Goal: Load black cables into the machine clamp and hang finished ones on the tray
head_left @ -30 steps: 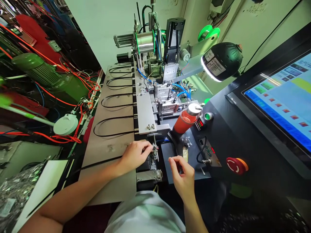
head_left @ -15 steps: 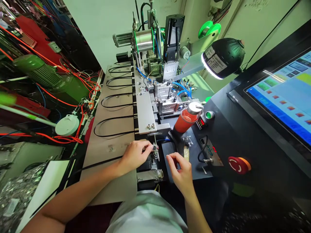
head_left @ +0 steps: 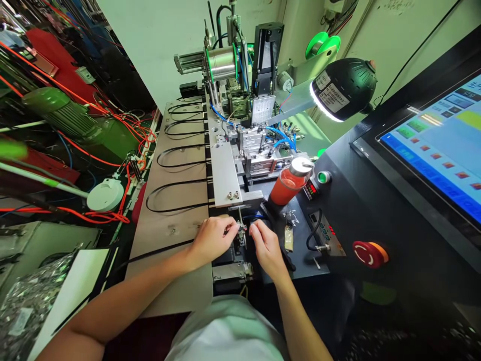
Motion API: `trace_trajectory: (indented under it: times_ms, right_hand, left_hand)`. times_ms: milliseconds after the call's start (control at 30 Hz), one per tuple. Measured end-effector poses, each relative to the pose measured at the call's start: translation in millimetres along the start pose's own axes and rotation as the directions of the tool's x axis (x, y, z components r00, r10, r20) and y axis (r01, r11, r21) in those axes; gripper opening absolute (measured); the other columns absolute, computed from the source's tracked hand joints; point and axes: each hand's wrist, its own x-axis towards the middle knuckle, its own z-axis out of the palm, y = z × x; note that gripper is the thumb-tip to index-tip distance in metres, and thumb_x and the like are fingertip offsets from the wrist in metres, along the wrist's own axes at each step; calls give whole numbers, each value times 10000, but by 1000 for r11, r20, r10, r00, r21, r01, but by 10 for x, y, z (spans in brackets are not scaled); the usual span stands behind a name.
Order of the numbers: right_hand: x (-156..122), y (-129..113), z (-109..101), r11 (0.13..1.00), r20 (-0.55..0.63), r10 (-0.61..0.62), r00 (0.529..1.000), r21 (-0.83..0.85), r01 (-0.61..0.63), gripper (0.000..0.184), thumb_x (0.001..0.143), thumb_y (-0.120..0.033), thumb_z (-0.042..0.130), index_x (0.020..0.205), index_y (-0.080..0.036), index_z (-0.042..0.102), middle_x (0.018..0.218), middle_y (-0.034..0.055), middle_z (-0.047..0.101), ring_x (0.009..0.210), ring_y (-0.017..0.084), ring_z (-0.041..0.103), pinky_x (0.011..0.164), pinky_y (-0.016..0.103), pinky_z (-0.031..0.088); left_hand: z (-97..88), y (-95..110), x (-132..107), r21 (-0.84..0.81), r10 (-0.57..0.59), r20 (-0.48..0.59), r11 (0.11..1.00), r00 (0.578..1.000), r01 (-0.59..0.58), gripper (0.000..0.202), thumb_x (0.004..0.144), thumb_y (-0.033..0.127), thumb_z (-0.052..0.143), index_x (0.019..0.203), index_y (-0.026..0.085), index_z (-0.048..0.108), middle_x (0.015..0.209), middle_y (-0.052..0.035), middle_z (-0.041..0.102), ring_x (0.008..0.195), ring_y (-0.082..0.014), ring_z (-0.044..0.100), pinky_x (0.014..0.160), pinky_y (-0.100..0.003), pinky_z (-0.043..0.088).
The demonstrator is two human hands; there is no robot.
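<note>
My left hand (head_left: 215, 239) is closed, its thumb and forefinger pinched at the end of a black cable (head_left: 161, 250) that runs in from the lower left. Thin coloured wire ends (head_left: 245, 228) show just past those fingertips, over a small metal clamp fixture (head_left: 240, 240). Right of the fixture, my right hand (head_left: 267, 249) is closed too, with thumb and forefinger pressed together close to the wire ends. Whether a wire sits in that pinch is hidden.
Several looped black cables (head_left: 180, 188) lie on the metal plate at left. A red-filled bottle (head_left: 287, 188) stands beyond my right hand, near small loose metal parts (head_left: 290, 218). An emergency stop button (head_left: 370, 254), lit lamp (head_left: 343, 90) and screen (head_left: 439, 145) are at right.
My right hand has moved left and slightly up to the wire ends, and its fingers have closed together. My left hand stays at nearly the same place.
</note>
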Motion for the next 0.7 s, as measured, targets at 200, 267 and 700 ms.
trace_trajectory:
  times_ms: [200,267,700]
  right_hand:
    - [104,61,175,992,-15,-32,999,120,33,342,971,-350,385,660,-218,324,605,-58,308,546,104,309,515,248,261]
    - [94,79,205,987,-48,-45,998,152,52,336,971,-341,385,663,-219,327,609,-56,307,547,105,308,513,247,264]
    - [93,141,255,971,-76,-11,997,236,29,346,965,-380,408,668,-215,343,628,-51,319,569,104,320,521,236,293]
  left_hand:
    - [24,-9,-7,85,47,-10,995,999,-46,235,911,226,499,761,168,671,688,-6,650,632,-133,575,607,-230,367]
    - [27,-32,-39,143,87,-36,986,996,-81,213,919,243,508,811,168,675,732,-12,658,647,-135,589,614,-232,388]
    - [-58,-61,-157,563,521,102,672,848,-481,288,964,112,369,1084,160,627,879,-58,652,741,-149,561,604,-239,446]
